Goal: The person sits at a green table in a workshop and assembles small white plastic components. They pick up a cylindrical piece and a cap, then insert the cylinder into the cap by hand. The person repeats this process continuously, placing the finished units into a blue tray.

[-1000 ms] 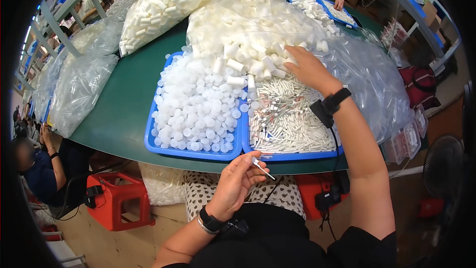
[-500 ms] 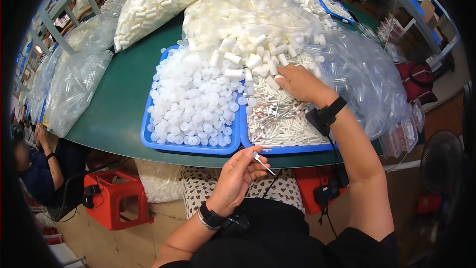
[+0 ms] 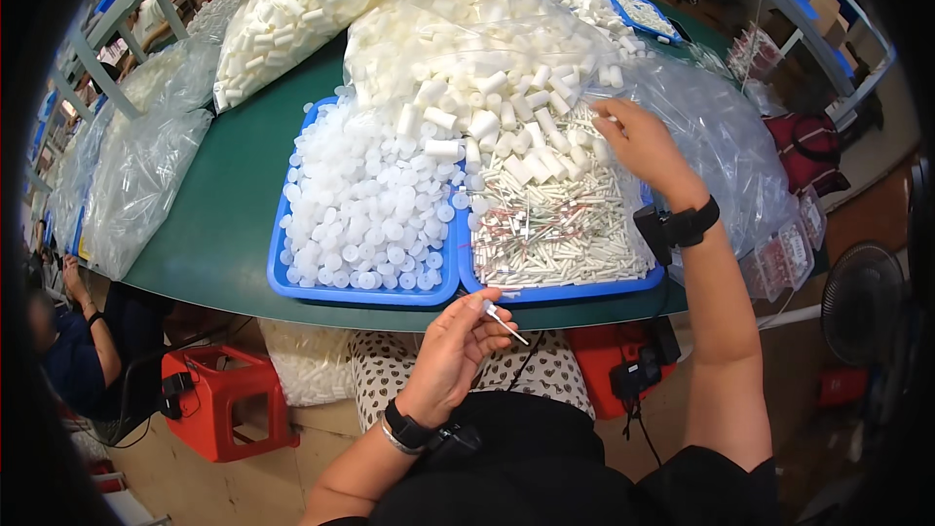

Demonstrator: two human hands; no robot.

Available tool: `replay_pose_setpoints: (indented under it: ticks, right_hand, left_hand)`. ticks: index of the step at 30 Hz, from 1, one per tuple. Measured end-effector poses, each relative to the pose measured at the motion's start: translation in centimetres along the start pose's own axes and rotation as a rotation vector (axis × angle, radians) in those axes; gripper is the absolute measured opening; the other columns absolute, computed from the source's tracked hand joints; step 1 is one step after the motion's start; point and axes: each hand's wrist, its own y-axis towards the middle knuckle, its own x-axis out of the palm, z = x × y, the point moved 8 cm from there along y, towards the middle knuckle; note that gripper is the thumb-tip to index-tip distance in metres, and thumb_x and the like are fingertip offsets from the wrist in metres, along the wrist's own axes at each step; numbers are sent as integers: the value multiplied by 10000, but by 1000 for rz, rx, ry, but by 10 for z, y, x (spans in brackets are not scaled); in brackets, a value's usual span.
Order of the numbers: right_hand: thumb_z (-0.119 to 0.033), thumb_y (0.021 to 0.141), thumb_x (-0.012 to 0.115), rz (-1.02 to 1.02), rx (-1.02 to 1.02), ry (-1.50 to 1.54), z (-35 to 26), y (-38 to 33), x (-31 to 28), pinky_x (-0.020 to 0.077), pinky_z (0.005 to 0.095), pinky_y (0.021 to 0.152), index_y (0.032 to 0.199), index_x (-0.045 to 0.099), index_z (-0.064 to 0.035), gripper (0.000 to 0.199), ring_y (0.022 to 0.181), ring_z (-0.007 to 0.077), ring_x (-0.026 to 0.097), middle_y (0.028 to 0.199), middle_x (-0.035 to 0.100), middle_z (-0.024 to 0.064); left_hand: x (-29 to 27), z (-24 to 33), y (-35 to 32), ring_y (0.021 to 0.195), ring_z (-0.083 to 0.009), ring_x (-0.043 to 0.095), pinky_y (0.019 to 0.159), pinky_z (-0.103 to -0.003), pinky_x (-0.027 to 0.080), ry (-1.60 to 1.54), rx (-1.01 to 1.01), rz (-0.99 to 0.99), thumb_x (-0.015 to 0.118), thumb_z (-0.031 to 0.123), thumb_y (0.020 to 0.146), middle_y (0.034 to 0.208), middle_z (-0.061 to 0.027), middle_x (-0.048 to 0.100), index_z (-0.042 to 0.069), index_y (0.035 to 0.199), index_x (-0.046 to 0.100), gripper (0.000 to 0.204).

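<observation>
My left hand [image 3: 456, 351], near the table's front edge, pinches a thin white stick [image 3: 511, 327] with a small white piece at its upper end. The stick slants down to the right. My right hand [image 3: 643, 141] hovers by the back right of a blue tray [image 3: 575, 290]; its fingers are bent and apart, with nothing visible in them. Thick white foam-like cylinders [image 3: 531, 168] lie just left of it, spilling from a clear bag [image 3: 419, 29]. Thin white sticks [image 3: 575, 244], some with reddish strands, fill the tray below.
Left of that tray, another blue tray [image 3: 365, 298] is heaped with translucent white discs [image 3: 375, 205]. Clear plastic bags [image 3: 726, 136] lie along the right. A second bag of cylinders [image 3: 292, 29] rests at the back left. Another person's arm [image 3: 97, 326] shows at the far left.
My right hand has moved right, away from the white cylinders it was touching. Several cylinders now lie further forward over the thin sticks. My left hand still holds its stick.
</observation>
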Motion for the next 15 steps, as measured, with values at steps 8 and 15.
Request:
replay_pose_setpoints:
  ticks: [8,15]
  right_hand:
    - [-180,873,594,-167,193,-420,44,-10,45,493,485,832,1127,650,-40,295,957,410,629,1005,672,220]
    - [-71,849,623,100,17,4,-23,-37,6,506,413,761,1042,654,27,218,865,383,640,993,651,200]
  left_hand:
    - [4,-2,0,905,-177,662,801,-294,546,20,3,-27,509,287,1031,1007,-103,656,-19,1257,539,381]
    - [4,15,-4,950,-169,649,826,-291,541,49,104,-61,490,279,1039,1129,-137,648,-21,1310,507,405]
